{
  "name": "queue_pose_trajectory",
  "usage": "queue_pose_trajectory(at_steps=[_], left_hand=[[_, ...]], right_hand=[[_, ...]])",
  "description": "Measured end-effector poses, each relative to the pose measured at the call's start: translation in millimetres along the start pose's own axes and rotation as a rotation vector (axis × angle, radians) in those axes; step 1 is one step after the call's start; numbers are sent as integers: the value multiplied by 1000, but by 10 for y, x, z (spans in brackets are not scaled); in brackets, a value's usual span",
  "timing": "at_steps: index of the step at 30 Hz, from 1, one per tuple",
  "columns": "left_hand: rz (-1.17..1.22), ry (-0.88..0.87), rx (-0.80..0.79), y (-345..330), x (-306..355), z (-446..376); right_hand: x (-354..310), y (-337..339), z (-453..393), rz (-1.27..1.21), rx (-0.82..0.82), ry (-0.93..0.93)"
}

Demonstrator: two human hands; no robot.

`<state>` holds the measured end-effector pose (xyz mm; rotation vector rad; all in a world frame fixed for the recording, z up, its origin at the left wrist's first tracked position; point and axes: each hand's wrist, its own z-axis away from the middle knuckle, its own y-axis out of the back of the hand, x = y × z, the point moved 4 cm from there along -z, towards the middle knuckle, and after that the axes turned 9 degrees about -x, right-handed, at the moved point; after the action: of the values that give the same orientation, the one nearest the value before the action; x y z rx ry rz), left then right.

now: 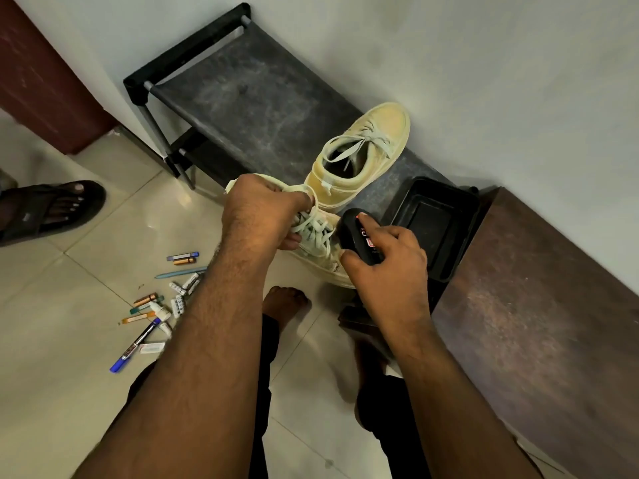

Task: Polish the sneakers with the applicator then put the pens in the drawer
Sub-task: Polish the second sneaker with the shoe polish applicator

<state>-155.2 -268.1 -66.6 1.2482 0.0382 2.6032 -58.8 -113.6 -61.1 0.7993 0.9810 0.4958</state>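
Black tray (pixel 436 225) beside applicator (pixel 359 238), right hand (pixel 390 267) gripping it

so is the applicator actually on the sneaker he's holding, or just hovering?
Touching. In the head view the black applicator, gripped by the right hand, has its edge pressed against the side of the held sneaker; no gap shows. The left hand steadies the sneaker.

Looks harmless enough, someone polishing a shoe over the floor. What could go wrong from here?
The pens lie scattered on the tiles right beside the person's bare foot; a step sideways could roll or crush one. The left hand holds the sneaker up by its laces, so it might swing or slip while the right hand presses the black applicator against it, perhaps smearing polish on the laces.
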Motion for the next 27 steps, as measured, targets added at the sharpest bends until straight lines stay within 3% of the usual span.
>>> queue_pose_trajectory(at_steps=[5,12,18,23,27], left_hand=[[34,100,-78,13,-64,-30],[76,71,-40,-63,-52,-29],[52,43,-10,-40,-47,-45],[-8,18,-23,-65,-16,-23],[-21,9,-1,-76,1,-5]], right_hand=[[19,-81,110,-70,-177,6],[-118,4,-4,154,-88,54],[-43,125,281,364,-266,60],[-15,175,7,338,-180,72],[-42,248,-57,450,-280,171]])
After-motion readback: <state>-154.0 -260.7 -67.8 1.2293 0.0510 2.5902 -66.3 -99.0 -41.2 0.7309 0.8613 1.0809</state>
